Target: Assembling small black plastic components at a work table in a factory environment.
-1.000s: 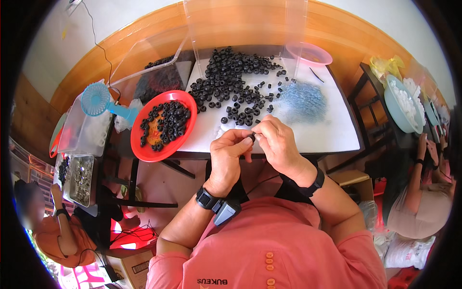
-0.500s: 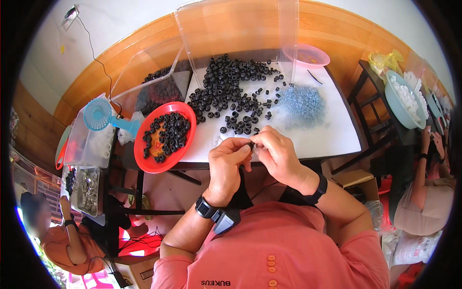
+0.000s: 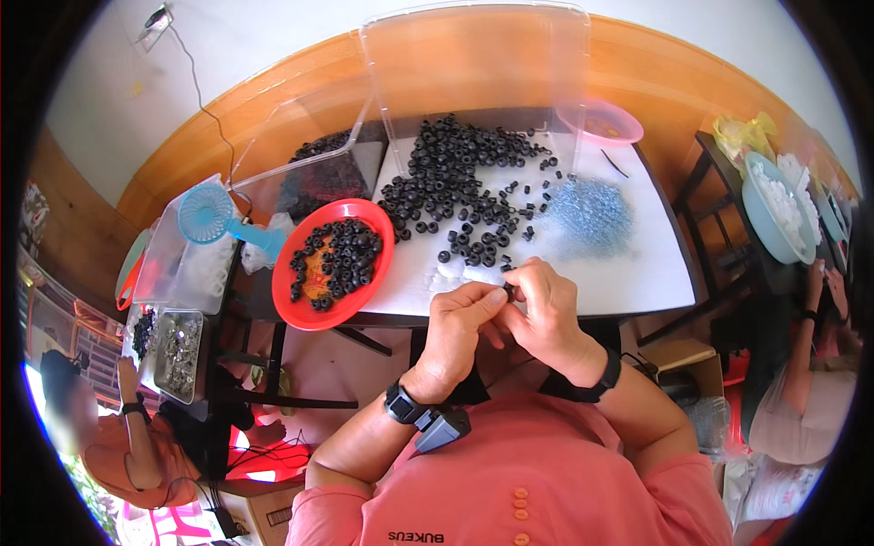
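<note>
My left hand (image 3: 458, 329) and my right hand (image 3: 544, 313) meet at the near edge of the white table (image 3: 637, 278). Between their fingertips they pinch one small black ring part (image 3: 508, 288). A wide heap of the same black ring parts (image 3: 460, 182) covers the table beyond my hands. Left of my hands a red bowl (image 3: 378, 273) holds more of the black rings. To the right of the heap lies a pile of small pale blue pieces (image 3: 590, 216).
A clear plastic bin (image 3: 473, 64) stands at the back, a pink bowl (image 3: 601, 123) beside it. A blue hand fan (image 3: 208, 215) and clear tubs sit at the left. Other people work at the lower left (image 3: 127, 437) and right (image 3: 810, 382).
My hands stay together at the table edge with the small part between them; only the camera view shifted slightly.
</note>
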### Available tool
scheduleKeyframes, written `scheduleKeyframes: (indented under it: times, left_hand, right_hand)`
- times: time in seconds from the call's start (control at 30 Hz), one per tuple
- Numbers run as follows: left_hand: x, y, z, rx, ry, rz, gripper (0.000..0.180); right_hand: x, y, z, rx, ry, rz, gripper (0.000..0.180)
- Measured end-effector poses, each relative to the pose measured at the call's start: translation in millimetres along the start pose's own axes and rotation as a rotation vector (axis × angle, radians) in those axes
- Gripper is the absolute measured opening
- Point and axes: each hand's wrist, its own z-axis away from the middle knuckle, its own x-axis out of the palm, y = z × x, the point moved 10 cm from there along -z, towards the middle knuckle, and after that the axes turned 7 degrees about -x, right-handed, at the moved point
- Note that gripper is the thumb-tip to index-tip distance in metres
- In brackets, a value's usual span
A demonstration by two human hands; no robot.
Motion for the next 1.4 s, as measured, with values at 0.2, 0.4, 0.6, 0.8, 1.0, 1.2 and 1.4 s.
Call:
scheduleKeyframes:
  times: [0.2,0.4,0.6,0.8,1.0,1.2,1.4]
  left_hand:
    - [-6,-3,6,0.072,0.022,0.009,0.017]
    - [-10,4,14,0.072,0.002,-0.025,0.017]
    - [-23,2,20,0.044,0.025,-0.009,0.017]
    - [-27,-8,21,0.030,0.047,0.075,0.018]
    - [-39,37,39,0.375,0.259,-0.490,0.013]
    - [10,56,42,0.751,0.173,-0.789,0.017]
    - [59,36,14,0.828,-0.015,-0.869,0.022]
  right_hand:
    - [15,12,7,0.197,-0.224,-0.253,0.028]
    - [15,-14,9,0.009,-0.101,-0.095,0.026]
    - [31,-12,15,0.129,-0.100,-0.214,0.026]
    - [28,-19,15,0.058,-0.028,-0.154,0.025]
    - [22,-10,2,0.090,-0.345,0.023,0.035]
    - [8,37,12,0.242,-0.729,0.371,0.024]
    - [7,55,4,0.275,-0.736,0.316,0.010]
